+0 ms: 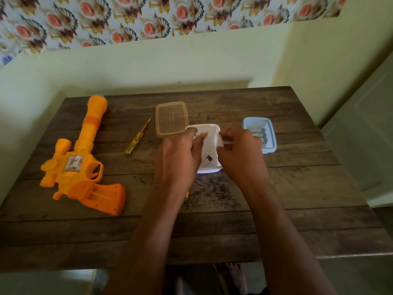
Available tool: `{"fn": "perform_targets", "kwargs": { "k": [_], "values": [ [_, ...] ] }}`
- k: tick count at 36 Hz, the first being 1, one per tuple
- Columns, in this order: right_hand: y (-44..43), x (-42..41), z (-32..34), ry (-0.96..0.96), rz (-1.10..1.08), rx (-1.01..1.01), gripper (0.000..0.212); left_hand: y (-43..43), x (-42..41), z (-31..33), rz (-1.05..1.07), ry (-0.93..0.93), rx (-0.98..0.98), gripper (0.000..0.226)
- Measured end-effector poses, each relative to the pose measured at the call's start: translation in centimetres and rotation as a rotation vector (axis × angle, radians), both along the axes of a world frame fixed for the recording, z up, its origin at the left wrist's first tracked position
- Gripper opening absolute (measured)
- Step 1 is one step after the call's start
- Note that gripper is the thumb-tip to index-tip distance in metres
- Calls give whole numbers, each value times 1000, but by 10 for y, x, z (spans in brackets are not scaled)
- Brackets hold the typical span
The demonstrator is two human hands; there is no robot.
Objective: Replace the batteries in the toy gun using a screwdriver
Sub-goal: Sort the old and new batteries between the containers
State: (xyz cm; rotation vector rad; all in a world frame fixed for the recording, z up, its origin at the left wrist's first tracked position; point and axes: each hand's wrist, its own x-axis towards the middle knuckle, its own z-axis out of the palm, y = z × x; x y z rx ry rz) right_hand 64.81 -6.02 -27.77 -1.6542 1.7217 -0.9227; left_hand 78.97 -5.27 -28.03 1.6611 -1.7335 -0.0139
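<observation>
One lid [171, 119] (clear) between screwdriver [138, 137], tub [210, 134]

The toy gun [78, 165] is orange and yellow plastic with a scope on top. It lies flat on its side at the desk's left, with the barrel pointing toward the wall. Its grip is nearest, and the battery bay there is open and bare. Just right of the barrel lies the screwdriver [137, 138] – yellow see-through handle, thin shaft angled away. Several batteries [260, 134] lie in the blue box [270, 149] at right – 1 dark-ended cell [208, 159] shows in the white tub [209, 170].
</observation>
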Motion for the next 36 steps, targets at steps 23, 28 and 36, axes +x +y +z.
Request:
{"fn": "perform_targets", "kwargs": {
  "k": [23, 28, 36],
  "values": [
    [5, -5, 5, -96, 16, 20, 41, -6, -34, -3, 68, 184, 57, 23],
    [5, -8, 4, -123, 17, 10, 40, -4, -33, 4, 81, 71, 83, 23],
    [3, -9, 2, -121, 5, 0, 32, -3, -20, 6, -10, -16, 186, 37]
  ]
}}
